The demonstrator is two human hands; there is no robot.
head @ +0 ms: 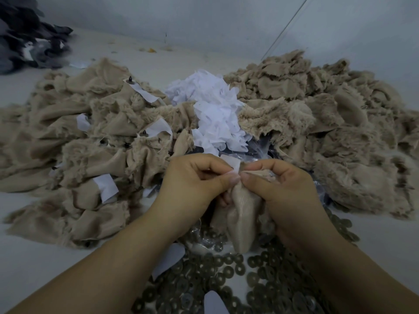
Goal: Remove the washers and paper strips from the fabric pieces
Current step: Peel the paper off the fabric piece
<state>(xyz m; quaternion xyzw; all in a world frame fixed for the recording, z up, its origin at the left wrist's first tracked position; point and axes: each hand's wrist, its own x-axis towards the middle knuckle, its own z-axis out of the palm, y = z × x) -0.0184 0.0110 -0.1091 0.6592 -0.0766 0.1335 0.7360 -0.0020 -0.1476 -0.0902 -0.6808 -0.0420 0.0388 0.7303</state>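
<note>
Both hands hold one beige fabric piece [241,214] in front of me, above a spread of loose round washers [267,277]. My left hand [192,184] pinches a white paper strip [232,163] at the top of the piece. My right hand [285,189] grips the fabric just beside it, thumb against thumb. On the left lies a heap of beige fabric pieces [86,146] that carry white paper strips [106,185] and small black studs [130,78]. A second beige heap [328,123] on the right shows no strips.
A mound of loose white paper strips [213,109] sits between the two heaps. Clear plastic film [260,150] lies under the pile near my hands. Dark grey fabric [25,37] is stacked at the far left. All rests on a pale surface [29,264].
</note>
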